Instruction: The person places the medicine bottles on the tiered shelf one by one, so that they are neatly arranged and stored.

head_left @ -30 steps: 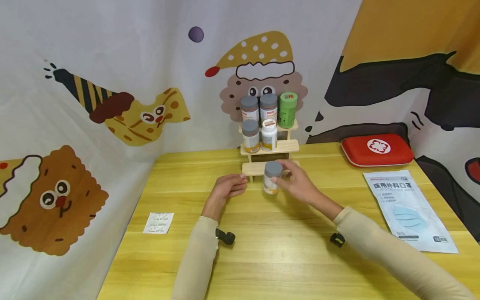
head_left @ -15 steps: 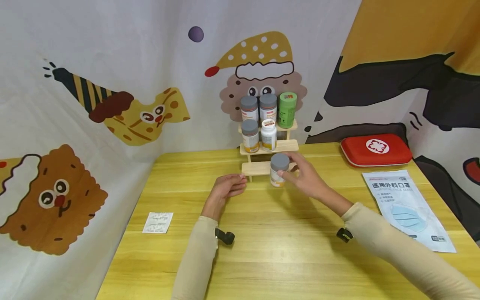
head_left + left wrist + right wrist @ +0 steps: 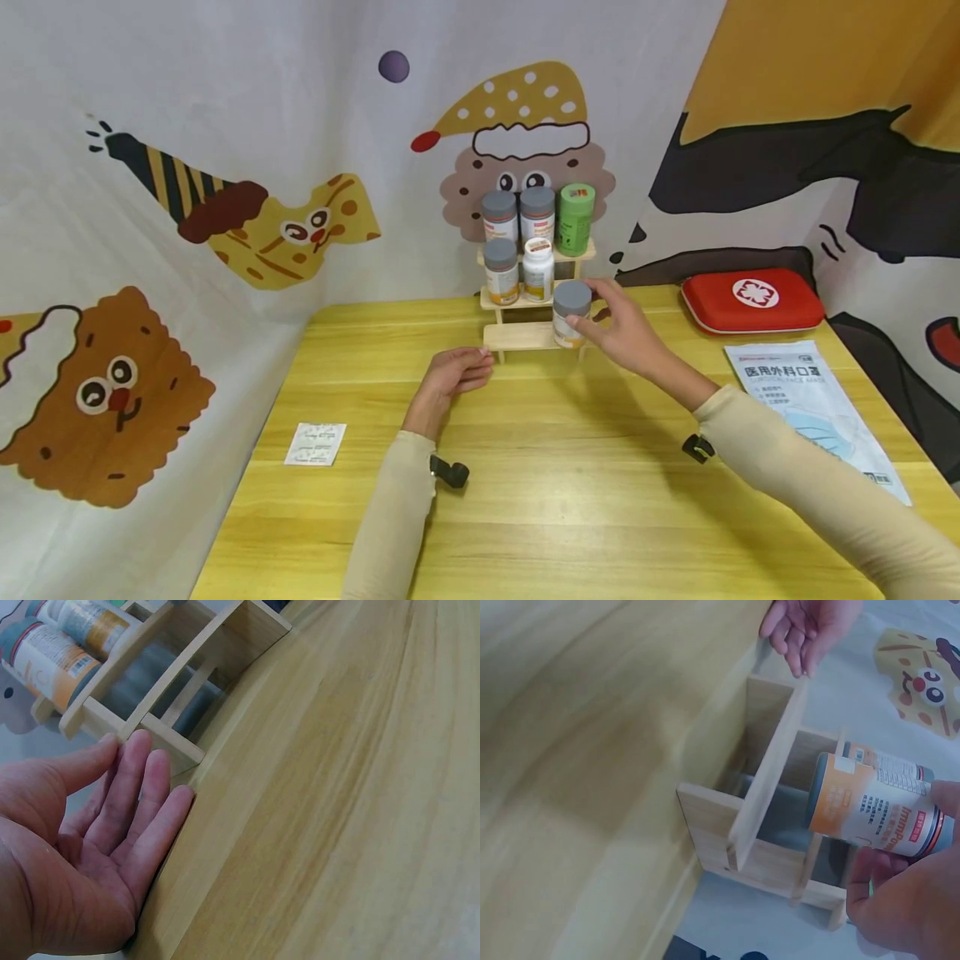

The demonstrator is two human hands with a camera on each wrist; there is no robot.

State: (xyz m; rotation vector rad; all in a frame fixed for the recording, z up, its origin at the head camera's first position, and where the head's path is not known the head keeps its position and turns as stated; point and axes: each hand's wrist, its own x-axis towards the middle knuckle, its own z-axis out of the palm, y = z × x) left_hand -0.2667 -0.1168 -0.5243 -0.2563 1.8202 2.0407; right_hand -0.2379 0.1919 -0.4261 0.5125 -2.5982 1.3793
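Note:
My right hand (image 3: 618,329) grips a supplement bottle (image 3: 572,314) with a grey lid and a white and orange label, fingers and thumb around its upper part. The bottle is upright and overlaps the right ends of the lower steps of a small three-step wooden rack (image 3: 517,337) in the head view. In the right wrist view, the bottle's grey base (image 3: 817,791) shows above the rack's steps. My left hand (image 3: 456,372) pinches the left end of the lowest step between thumb and forefinger, its other fingers loosely bent beside the rack (image 3: 172,742).
On the top step stand two grey-lidded bottles (image 3: 537,215) and a green canister (image 3: 575,221). The middle step carries a grey-lidded bottle (image 3: 502,272) and a white bottle (image 3: 538,271). A red first-aid case (image 3: 753,302) and mask packet (image 3: 813,408) lie right; a small white packet (image 3: 316,444) lies left.
My right hand has carried the bottle up, back and to the right, from in front of the lowest step to over the rack's right side. The left hand has stayed in place.

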